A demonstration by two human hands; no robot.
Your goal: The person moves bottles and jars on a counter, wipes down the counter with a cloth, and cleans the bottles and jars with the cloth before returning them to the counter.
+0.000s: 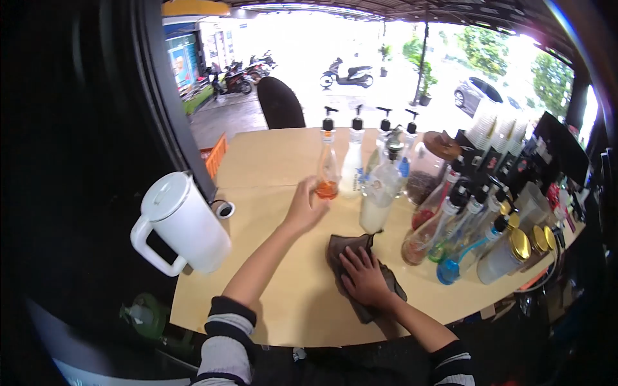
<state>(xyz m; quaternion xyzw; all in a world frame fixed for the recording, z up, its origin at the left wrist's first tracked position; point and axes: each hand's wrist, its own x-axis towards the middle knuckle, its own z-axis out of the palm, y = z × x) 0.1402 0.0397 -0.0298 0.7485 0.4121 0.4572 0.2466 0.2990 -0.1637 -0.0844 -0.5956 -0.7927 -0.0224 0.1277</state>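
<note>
My left hand point(305, 209) is closed around the lower left side of a pump bottle point(327, 168) with a little orange liquid at its base. The bottle stands upright on the table, and some of the fingers are hidden behind it. My right hand point(365, 278) lies flat with fingers spread on a crumpled dark brown cloth point(340, 249). Just right of the orange bottle stands a pump bottle of whitish liquid point(353, 164). Nearer me is a larger clear bottle with cloudy pale contents point(376, 209).
A white pitcher point(183, 222) stands at the table's left edge beside a small white cup point(224, 210). Coloured pump bottles point(450, 265), gold-lidded jars point(505, 257) and stacked cups point(496, 132) crowd the right. The wooden table point(270, 157) has a chair point(280, 103) behind it.
</note>
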